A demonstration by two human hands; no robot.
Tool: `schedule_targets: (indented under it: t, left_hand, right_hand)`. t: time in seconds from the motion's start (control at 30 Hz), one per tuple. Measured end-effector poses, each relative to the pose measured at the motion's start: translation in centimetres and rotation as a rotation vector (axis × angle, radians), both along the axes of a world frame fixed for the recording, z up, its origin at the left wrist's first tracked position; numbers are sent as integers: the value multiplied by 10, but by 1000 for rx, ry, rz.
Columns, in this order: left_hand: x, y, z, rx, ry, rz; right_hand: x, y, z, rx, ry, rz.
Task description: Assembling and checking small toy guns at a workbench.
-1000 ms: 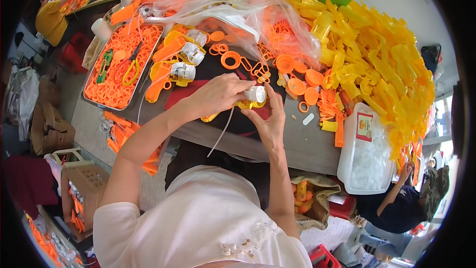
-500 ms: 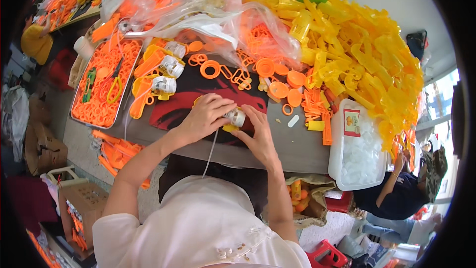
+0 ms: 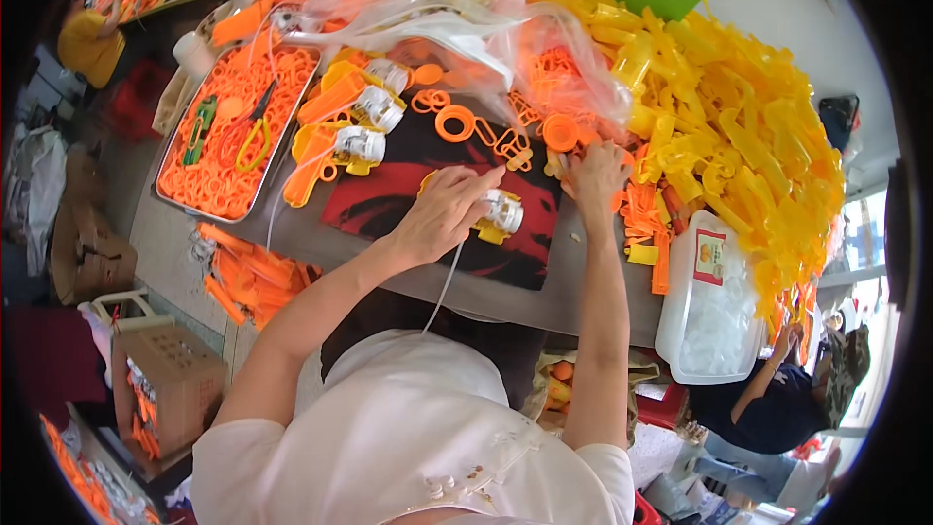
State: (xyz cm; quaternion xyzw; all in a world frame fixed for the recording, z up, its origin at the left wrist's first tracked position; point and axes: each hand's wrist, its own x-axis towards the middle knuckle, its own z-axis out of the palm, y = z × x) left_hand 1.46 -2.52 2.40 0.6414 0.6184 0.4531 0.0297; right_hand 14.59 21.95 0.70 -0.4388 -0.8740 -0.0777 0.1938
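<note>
On the dark red and black mat (image 3: 389, 196) lies a yellow plastic toy part with a white, clear-walled cylinder (image 3: 501, 210) fixed in it. My left hand (image 3: 447, 214) is closed over its left side, and a thin pale cord (image 3: 447, 284) hangs from it toward my lap. My right hand (image 3: 596, 177) reaches in among the orange round caps right of the mat, fingers apart and pointing away from me; the caps under it are partly hidden. Just left of that hand sit an orange cup-like cap (image 3: 560, 131) and an orange ring (image 3: 454, 123).
Left stands a metal tray (image 3: 243, 206) of orange rings with scissors. Several similar yellow-and-white assemblies (image 3: 360, 144) lie beside it. Clear bags (image 3: 437, 29) and a heap of yellow parts (image 3: 739, 136) fill the back. A white tub (image 3: 692, 331) stands right; a co-worker (image 3: 758, 399) is beyond.
My right hand has let go of the yellow-and-white part and moved right and away to the orange caps. My left hand stays on the part. The whole view has shifted slightly.
</note>
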Motion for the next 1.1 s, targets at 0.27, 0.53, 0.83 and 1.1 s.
schedule_targets:
  t: [0.27,0.53,0.83,1.1]
  left_hand:
    - [-13,-14,-7,151,-156,268]
    - [15,-21,-1,-153,290,370]
    - [9,2,-4,-57,187,446]
    - [26,-4,-8,61,432,359]
  right_hand:
    - [35,-93,30,10,328,216]
    - [71,-178,14,-62,153,459]
    - [31,-143,30,-290,471,603]
    - [18,-152,10,-164,404,639]
